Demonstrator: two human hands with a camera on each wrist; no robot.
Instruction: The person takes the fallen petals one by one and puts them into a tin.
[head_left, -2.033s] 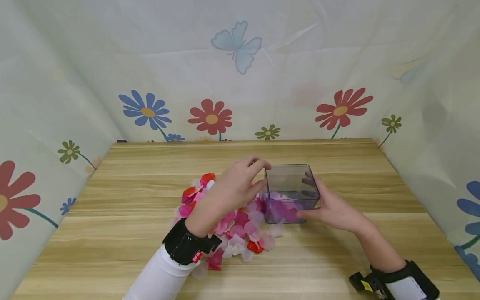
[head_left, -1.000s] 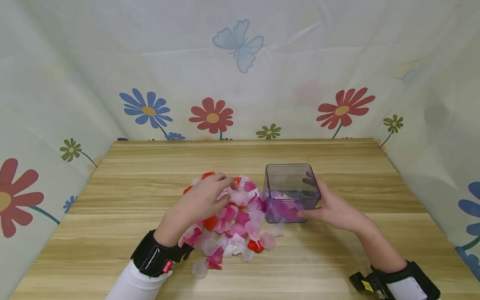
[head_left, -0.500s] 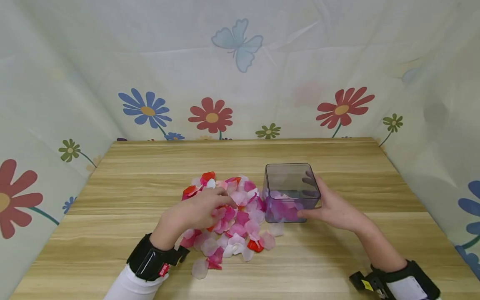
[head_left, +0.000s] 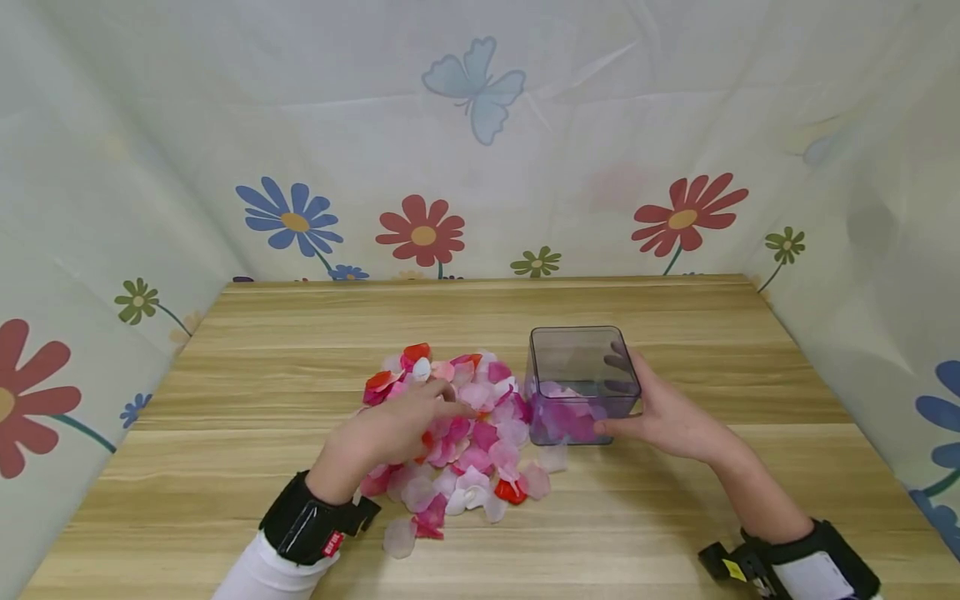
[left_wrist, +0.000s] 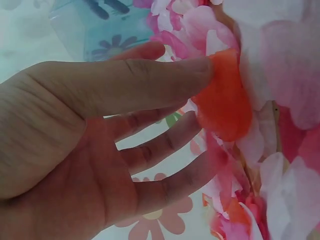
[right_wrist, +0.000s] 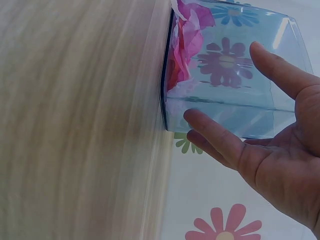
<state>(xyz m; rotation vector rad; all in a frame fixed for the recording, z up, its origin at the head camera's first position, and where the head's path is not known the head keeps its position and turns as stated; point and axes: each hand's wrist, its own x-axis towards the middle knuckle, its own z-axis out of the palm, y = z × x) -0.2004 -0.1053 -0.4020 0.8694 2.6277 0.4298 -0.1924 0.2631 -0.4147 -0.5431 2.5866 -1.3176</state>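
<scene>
You were apparently picking: your left hand (head_left: 393, 422) was at an orange petal (left_wrist: 225, 105) in the heap (head_left: 480, 458) (pinch not verifiable), your right hand (head_left: 671, 421) gripped the box (head_left: 621, 407) beside the heap, and the next move seemingly needed a clean lift.

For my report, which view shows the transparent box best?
The head view, because nearly all the transparent box is visible, including its top edge. The right wrist view shows it closer but slightly cropped; the left wrist view, only a faint part.
</scene>
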